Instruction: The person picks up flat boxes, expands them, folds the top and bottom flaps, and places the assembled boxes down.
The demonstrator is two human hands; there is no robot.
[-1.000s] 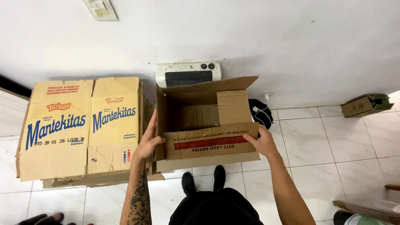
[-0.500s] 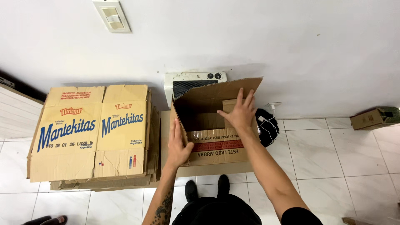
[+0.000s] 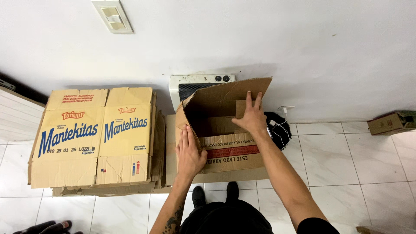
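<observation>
Head view: one person looks down at two bare hands working an open cardboard box [image 3: 225, 130] at centre frame.
Count: one open box, one stack of flattened cartons [image 3: 93, 138] at left, one small closed box [image 3: 390, 122] at far right, one wall heater [image 3: 195, 84], one wall switch plate [image 3: 112, 16].
Box look: plain brown, flaps up, a red band and dark print on its near flap; it stands on the floor against the heater, touching the flattened stack.
Left hand [image 3: 190, 151]: fingers flat and extended, pressed on the near left flap edge, not clenched.
Right hand [image 3: 250, 117]: open palm spread against an inner flap, gripping nothing.
Floor [image 3: 346, 160]: glossy white tiles with grey joints.
Room: white wall [image 3: 303, 43]; a black cable coil [image 3: 279, 130] lies just right of the box.
</observation>
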